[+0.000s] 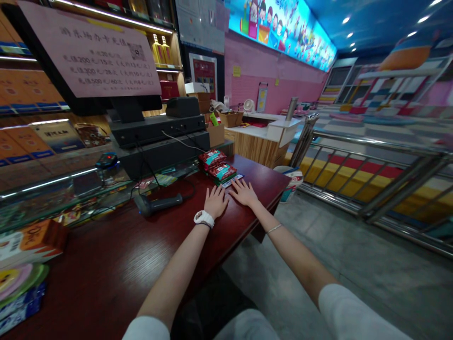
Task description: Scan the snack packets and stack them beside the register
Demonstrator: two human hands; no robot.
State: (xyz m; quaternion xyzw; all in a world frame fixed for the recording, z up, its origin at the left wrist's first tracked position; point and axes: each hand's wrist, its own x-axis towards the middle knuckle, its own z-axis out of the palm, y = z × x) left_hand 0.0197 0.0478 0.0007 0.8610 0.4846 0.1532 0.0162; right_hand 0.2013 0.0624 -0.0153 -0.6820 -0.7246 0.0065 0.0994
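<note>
Both of my hands rest on the dark red desk [141, 264], palms down. My left hand [216, 203], with a white watch [204, 218] on its wrist, lies with fingers apart and holds nothing. Close on its right, my right hand [244, 193] is spread flat, its fingertips at a small flat blue-and-white packet [233, 181]. Just beyond the fingertips are several red and green snack packets [222, 173] in two small piles. A black handheld barcode scanner [159, 204] lies on the desk left of my left hand.
A monitor [118, 107] with a paper sign stands at the left above a black cash drawer [166, 146]. Orange boxes [37, 238] and colourful round items [24, 281] sit at the near left. Metal railings [354, 160] stand to the right, beside a bin [288, 184].
</note>
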